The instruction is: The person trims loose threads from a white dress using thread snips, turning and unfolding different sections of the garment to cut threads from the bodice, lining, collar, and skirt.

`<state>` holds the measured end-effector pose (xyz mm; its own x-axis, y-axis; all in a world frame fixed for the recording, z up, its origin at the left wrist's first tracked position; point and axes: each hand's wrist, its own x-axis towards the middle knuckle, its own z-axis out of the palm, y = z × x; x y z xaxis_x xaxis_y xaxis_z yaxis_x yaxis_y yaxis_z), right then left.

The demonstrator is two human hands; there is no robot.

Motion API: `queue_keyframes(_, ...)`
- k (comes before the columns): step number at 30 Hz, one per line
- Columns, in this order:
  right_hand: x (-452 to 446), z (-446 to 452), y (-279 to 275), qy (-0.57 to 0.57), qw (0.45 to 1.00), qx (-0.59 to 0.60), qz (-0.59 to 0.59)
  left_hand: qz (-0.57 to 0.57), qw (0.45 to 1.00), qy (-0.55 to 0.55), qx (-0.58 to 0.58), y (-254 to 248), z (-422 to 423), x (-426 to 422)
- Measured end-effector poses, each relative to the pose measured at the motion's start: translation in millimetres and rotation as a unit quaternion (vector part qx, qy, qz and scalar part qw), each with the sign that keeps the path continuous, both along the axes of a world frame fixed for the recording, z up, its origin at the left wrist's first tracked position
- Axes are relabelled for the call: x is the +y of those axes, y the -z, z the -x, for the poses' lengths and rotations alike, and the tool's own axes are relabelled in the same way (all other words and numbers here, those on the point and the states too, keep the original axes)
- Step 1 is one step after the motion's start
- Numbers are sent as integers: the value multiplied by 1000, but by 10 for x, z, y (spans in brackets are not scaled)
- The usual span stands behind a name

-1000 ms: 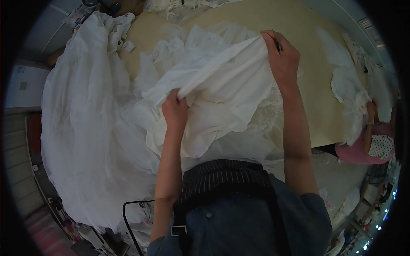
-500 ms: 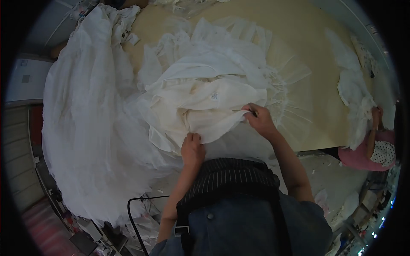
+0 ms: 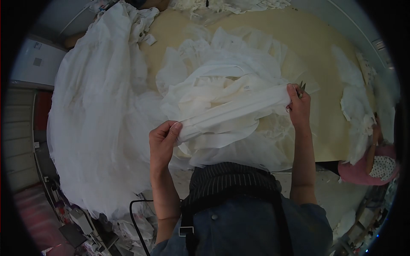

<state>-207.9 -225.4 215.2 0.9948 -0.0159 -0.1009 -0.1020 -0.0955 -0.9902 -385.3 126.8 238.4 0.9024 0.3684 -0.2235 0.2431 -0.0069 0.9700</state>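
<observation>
A white dress point(image 3: 232, 110) with a cream lining and sheer tulle layers lies bunched on the table. My left hand point(image 3: 163, 138) is closed, pinching one end of a stretch of its fabric between thumb and fingers. The other end is pinched in my right hand point(image 3: 300, 104), farther out and to the right. Between the two hands the fabric is drawn out in a slanting band above the rest of the dress. Small pointed metal blades, like scissors or thread snips point(image 3: 303, 85), stick up from my right hand; their handle is mostly hidden by the fingers.
A large heap of white tulle point(image 3: 92, 111) hangs over the table's left side. More white fabric point(image 3: 352, 102) lies at the right edge, by a person in pink point(image 3: 369, 164). Light fabric pieces point(image 3: 226, 5) lie at the far edge of the tan table point(image 3: 322, 128).
My hands have moved apart, left hand leftward, right hand outward and to the right. The dress fabric between them is now lifted and stretched. Metal blades now show at my right hand.
</observation>
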Motion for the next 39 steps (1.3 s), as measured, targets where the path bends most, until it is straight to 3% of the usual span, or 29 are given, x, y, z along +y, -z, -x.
queue_keyframes(8,-116,-8,-26,4,998,-42,43,-58,998,-20,-25,-116,57,37)
queue_keyframes(12,-340,84,37,-50,996,-46,66,-47,997,45,-43,-182,240,152)
queue_keyframes(15,-363,92,78,-37,997,-22,66,-43,998,17,-30,-75,260,238)
queue_keyframes(18,-73,-113,-199,-28,990,-76,120,-27,992,-83,-87,66,44,320)
queue_keyframes(22,487,-790,-255,-33,969,-244,13,199,966,-128,-107,199,-403,622)
queue_keyframes(25,586,-907,-249,-99,969,-219,59,317,923,-199,-90,434,-603,898)
queue_keyframes(26,519,-844,-200,-80,969,-214,95,334,915,-212,-83,584,-530,1019)
queue_keyframes(28,346,-615,-11,-26,990,-128,54,349,904,-238,-65,827,-377,1110)
queue_keyframes(30,30,-314,326,-10,983,-94,158,347,899,-266,-42,1000,-160,1108)
queue_keyframes(33,-217,255,875,60,991,75,98,141,929,-337,56,1071,64,1083)
queue_keyframes(34,-215,424,956,90,986,119,73,-71,945,-306,94,1070,82,1033)
queue_keyframes(35,-173,509,1015,127,982,138,11,-281,915,-259,127,1060,89,928)
queue_keyframes(36,-107,565,1063,161,973,155,-51,-477,842,-201,153,1049,95,800)
queue_keyframes(38,-66,544,1254,176,958,173,-148,-520,846,-120,-8,955,-116,438)
queue_keyframes(39,-77,405,1405,159,955,172,-183,-414,909,-39,1,826,-252,171)
